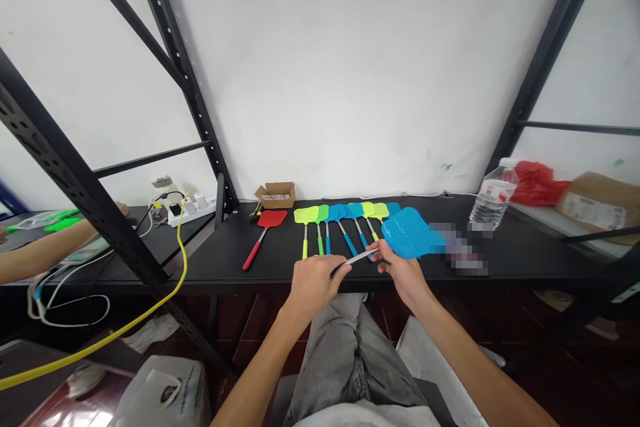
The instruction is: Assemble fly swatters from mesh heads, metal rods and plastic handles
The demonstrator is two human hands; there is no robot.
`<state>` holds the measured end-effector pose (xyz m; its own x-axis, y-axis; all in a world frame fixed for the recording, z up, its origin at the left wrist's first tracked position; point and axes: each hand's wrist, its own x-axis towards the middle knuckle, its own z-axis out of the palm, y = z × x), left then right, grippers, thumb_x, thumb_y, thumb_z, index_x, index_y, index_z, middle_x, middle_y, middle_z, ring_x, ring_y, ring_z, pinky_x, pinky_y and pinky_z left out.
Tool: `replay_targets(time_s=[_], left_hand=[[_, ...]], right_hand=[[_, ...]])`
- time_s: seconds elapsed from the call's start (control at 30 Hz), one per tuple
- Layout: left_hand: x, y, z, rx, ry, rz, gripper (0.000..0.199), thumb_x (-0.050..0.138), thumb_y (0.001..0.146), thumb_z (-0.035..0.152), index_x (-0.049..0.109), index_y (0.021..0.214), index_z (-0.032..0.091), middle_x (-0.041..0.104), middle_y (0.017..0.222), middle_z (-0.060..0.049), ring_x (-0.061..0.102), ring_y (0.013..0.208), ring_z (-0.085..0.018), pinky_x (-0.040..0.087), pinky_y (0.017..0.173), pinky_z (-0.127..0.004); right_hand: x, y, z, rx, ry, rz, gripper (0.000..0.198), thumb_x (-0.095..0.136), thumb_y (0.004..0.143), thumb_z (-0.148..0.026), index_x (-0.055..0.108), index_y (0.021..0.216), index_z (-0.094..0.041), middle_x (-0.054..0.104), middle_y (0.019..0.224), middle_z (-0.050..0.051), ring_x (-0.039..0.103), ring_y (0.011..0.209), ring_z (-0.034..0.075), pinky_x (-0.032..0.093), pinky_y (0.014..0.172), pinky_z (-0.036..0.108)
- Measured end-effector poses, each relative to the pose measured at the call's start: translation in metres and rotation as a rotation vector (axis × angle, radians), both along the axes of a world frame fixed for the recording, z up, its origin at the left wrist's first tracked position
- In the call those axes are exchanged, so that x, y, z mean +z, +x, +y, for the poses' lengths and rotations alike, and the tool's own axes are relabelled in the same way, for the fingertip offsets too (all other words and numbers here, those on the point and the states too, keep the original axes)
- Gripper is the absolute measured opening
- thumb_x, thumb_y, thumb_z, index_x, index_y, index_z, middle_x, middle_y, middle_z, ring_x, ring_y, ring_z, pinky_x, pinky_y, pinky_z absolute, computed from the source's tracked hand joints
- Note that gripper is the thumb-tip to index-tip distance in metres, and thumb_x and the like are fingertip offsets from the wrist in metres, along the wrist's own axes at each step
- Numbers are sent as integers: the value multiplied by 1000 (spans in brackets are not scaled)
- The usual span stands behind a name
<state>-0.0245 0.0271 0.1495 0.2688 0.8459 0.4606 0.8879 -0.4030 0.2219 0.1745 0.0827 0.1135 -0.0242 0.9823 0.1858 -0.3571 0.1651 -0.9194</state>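
Observation:
A blue fly swatter [407,233] with a perforated head and a metal shaft is held between my two hands above the table's front edge. My left hand [319,280] is wrapped round its handle end. Near the head, my right hand [400,270] pinches the shaft with thumb and fingers. Just behind my hands lies a row of several swatters: a yellow-green fly swatter [305,215], a green fly swatter [323,213], and blue and yellow ones overlapping. Apart from them on the left rests a red fly swatter [273,217].
A small open cardboard box [277,195] stands against the wall. At right are a water bottle [494,195], a red plastic bag [537,182] and a brown package [600,203]. A yellow cable [183,267] crosses the left rack post. Another person's arm [55,247] reaches over the neighbouring table.

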Motion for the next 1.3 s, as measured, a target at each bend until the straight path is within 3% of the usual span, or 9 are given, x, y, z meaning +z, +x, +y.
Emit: replay_targets(time_s=[0.2, 0.47, 0.63, 0.83, 1.0, 1.13, 1.3], left_hand=[[-11, -12, 10, 42, 77, 39, 34, 40, 97, 45, 70, 94, 28, 71, 80, 0, 63, 74, -15, 29, 59, -25], [-11, -37, 18, 66, 84, 23, 35, 42, 97, 47, 72, 97, 29, 73, 87, 0, 65, 78, -16, 32, 62, -25], [-7, -38, 18, 77, 57, 12, 30, 44, 96, 44, 70, 97, 28, 73, 90, 1, 65, 80, -16, 31, 61, -25], [-3, -23, 12, 37, 16, -5, 24, 46, 94, 38, 66, 100, 26, 72, 91, 2, 64, 74, -15, 33, 62, -25], [-3, -2, 4, -51, -9, -24, 23, 47, 94, 36, 63, 108, 30, 72, 91, 4, 65, 78, -14, 33, 63, -24], [-7, 6, 3, -72, -35, 4, 27, 42, 97, 41, 66, 98, 27, 72, 85, 2, 64, 75, -15, 29, 59, -24], [-9, 6, 4, -65, -31, 35, 36, 37, 98, 44, 66, 90, 25, 70, 76, 0, 63, 69, -14, 23, 55, -26]], right_hand=[[-3, 14, 12, -82, -68, 53, 36, 78, 68, -52, 71, 78, -19, 70, 87, 7, 60, 66, 14, 43, 49, 22], [5, 46, 27, -170, -57, 98, 34, 79, 68, -50, 70, 78, -20, 68, 91, 6, 58, 68, 13, 44, 49, 20], [6, 53, 29, -119, -65, 102, 32, 78, 70, -50, 70, 82, -20, 68, 93, 6, 58, 67, 13, 44, 49, 20], [7, 34, 21, -84, -61, 100, 34, 75, 73, -51, 71, 84, -19, 69, 95, 7, 58, 66, 12, 43, 49, 19], [-1, 1, 2, 71, 25, -126, 37, 68, 78, -53, 72, 85, -17, 69, 93, 10, 60, 65, 14, 43, 46, 21], [-8, -14, -8, 196, 77, -226, 36, 69, 77, -52, 72, 83, -17, 69, 96, 10, 61, 65, 15, 44, 46, 23], [-11, -14, -5, 171, 100, -264, 35, 70, 76, -51, 73, 75, -16, 69, 89, 10, 62, 63, 15, 44, 46, 23]])
